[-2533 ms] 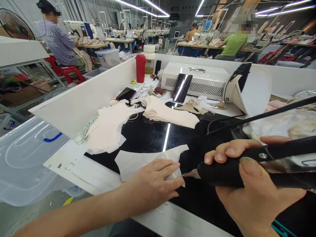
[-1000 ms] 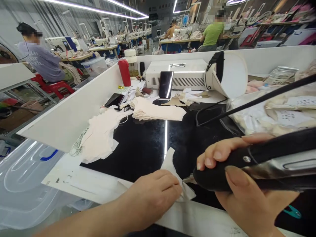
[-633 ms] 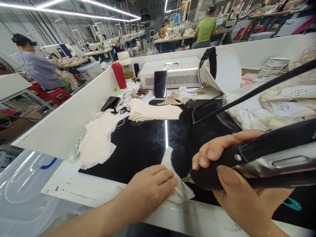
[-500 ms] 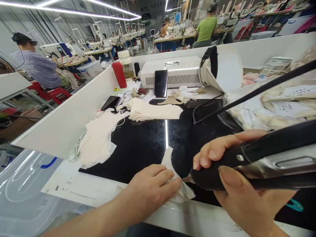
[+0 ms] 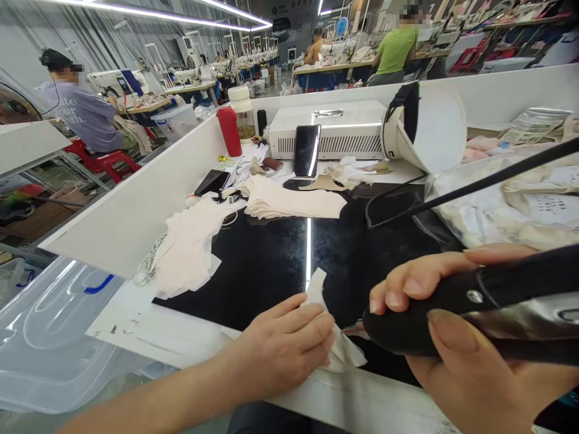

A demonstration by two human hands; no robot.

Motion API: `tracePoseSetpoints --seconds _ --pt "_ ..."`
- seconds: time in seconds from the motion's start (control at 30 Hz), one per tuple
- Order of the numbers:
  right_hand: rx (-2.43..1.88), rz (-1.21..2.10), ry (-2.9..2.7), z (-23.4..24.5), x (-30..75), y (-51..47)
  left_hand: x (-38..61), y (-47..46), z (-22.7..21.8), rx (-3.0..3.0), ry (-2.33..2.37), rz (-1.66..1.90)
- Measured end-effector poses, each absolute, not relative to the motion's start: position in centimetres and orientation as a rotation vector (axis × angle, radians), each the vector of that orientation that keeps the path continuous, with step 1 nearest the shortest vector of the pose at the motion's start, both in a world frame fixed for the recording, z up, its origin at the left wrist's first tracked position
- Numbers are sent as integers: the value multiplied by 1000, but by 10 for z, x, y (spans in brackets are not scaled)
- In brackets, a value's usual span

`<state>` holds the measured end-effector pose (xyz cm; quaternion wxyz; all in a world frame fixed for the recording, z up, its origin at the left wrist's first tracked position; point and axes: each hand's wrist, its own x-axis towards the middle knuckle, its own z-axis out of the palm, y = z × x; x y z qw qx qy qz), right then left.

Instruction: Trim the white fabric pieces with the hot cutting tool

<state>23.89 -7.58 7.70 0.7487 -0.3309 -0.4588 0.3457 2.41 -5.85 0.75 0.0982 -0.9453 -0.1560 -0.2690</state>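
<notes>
My left hand (image 5: 289, 346) is at the front edge of the black work surface, its curled fingers closed on a small curved cream fabric piece (image 5: 341, 352). The piece's narrow end sticks up beyond my fingers, and the lower part spreads out beside them. My right hand (image 5: 456, 337) grips a thick black hand-held tool (image 5: 506, 313) with a silver metal strip along its side; its exact kind is unclear. The tool's rounded end points left toward the fabric, and a thin tip shows beside the cloth. Where that tip ends is hard to make out.
Stacked cream fabric pieces (image 5: 294, 202) and a paler pile (image 5: 187, 244) lie farther back. Behind them stand a phone (image 5: 306, 150), a white vented box (image 5: 335, 114) and a red cup (image 5: 229, 131). A black cord (image 5: 488, 184) crosses at right above bagged fabric (image 5: 502, 211).
The whole view has shifted slightly, so the table items sit farther right. My left fingers are more curled on the fabric piece. The tool in my right hand appears a little farther right.
</notes>
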Motion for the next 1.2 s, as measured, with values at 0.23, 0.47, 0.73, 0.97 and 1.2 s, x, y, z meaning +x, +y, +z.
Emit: tracePoseSetpoints --seconds 0.23,0.47,0.73,0.97,1.2 --pt "-726 740 -1012 75 239 -77 26 -53 1 -2835 -355 -788" --pt "-708 719 -1014 71 238 -75 25 -52 7 -2958 -460 -786" --pt "-718 713 -975 70 232 -74 21 -52 5 -2995 -491 -870" --pt "-715 714 -984 71 238 -76 17 -54 0 -3016 -586 -786" --pt "-792 712 -969 73 243 -68 16 -57 -3 -3015 -641 -784"
